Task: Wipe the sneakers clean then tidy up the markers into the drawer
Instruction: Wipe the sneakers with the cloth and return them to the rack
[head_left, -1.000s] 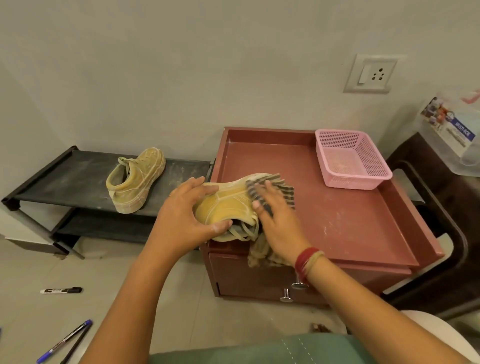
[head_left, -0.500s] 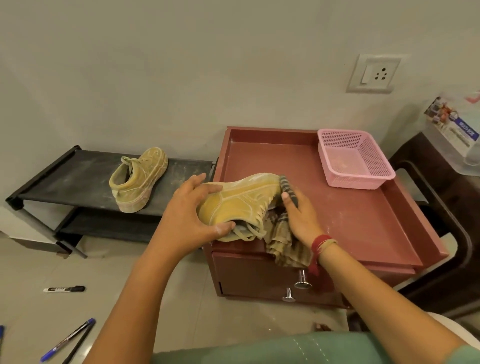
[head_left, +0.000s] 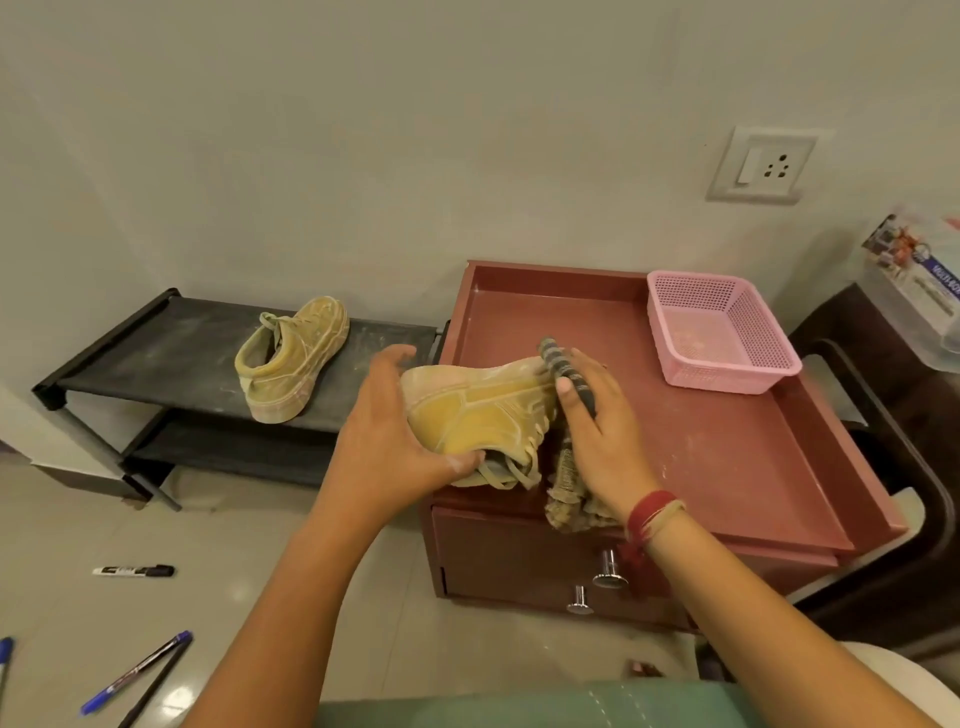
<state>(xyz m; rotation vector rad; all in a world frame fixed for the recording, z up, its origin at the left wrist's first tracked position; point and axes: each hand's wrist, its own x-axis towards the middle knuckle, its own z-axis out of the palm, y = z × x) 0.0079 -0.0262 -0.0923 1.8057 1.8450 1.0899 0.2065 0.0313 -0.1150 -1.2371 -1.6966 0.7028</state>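
left hand (head_left: 387, 447) grasps the heel end of a dusty yellow sneaker (head_left: 483, 410), fingers curled over the sole edge, thumb under the collar. sneaker is tipped on its side at the front left corner of the red tabletop (head_left: 727, 467), laces hanging. cannot tell if it rests there. right hand (head_left: 602, 452) grasps a striped cloth (head_left: 566, 493). a rolled bit is pinched between thumb and fingers against the sneaker's lace side, and the rest is bunched under the palm at the front edge. second sneaker (head_left: 291, 364) sits upright on the black shoe rack (head_left: 171, 338), left of the tabletop. drawer (head_left: 519, 561) below is closed. pink basket (head_left: 727, 376) sits far right on the tabletop. black marker (head_left: 134, 571) and blue marker (head_left: 137, 670) lie on the floor (head_left: 249, 571), well apart from the drawer.
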